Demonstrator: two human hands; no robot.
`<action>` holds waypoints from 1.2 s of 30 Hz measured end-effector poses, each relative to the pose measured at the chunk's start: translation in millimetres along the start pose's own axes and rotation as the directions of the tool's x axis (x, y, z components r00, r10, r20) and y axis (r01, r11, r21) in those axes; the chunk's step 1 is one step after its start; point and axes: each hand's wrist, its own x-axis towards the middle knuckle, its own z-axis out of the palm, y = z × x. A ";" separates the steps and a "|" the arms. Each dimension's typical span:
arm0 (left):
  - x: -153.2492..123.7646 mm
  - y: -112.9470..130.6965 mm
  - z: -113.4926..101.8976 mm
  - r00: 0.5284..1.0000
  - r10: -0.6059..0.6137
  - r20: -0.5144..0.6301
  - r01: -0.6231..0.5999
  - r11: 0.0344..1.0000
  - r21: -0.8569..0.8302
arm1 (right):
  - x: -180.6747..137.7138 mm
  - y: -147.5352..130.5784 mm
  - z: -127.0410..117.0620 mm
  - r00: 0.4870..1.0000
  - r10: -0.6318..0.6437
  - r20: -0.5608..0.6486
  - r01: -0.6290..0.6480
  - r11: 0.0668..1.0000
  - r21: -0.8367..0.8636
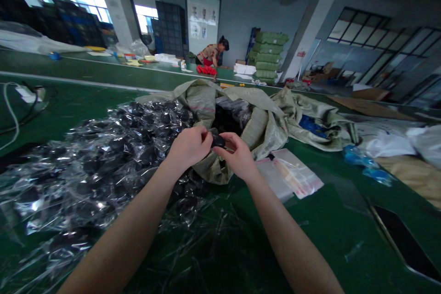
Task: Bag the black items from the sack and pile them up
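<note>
Both my hands meet over the green table [330, 229], just in front of an open woven sack [262, 124]. My left hand [189, 147] and my right hand [236, 154] are closed, pinching between them a small black part in a clear bag [217, 139]. To the left lies a large heap of bagged black parts [103, 161] in shiny clear plastic. The sack's mouth shows more black parts [225, 119] inside. A stack of empty clear bags [289, 177] lies flat just right of my right hand.
A second crumpled sack [310, 115] with blue items lies at the right, beside white and blue plastic [379, 147]. A white cable [14, 110] runs at the far left. A person [212, 53] works at a far table with red items. Green bundles [268, 55] are stacked behind.
</note>
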 end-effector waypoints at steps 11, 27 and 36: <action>0.2 -5.4 -4.3 0.997 0.054 0.053 -0.054 0.999 0.007 | -0.8 4.7 8.8 0.997 0.053 -0.057 -0.048 0.995 0.083; 1.7 -9.7 -1.4 0.986 0.152 0.066 -0.143 0.981 -0.129 | 1.7 5.0 0.2 0.996 -0.070 -0.058 0.069 0.997 -0.025; 1.8 -9.2 2.8 0.991 0.130 0.020 -0.129 0.991 -0.032 | 3.1 1.2 -5.7 0.993 -0.019 -0.115 0.013 0.999 -0.053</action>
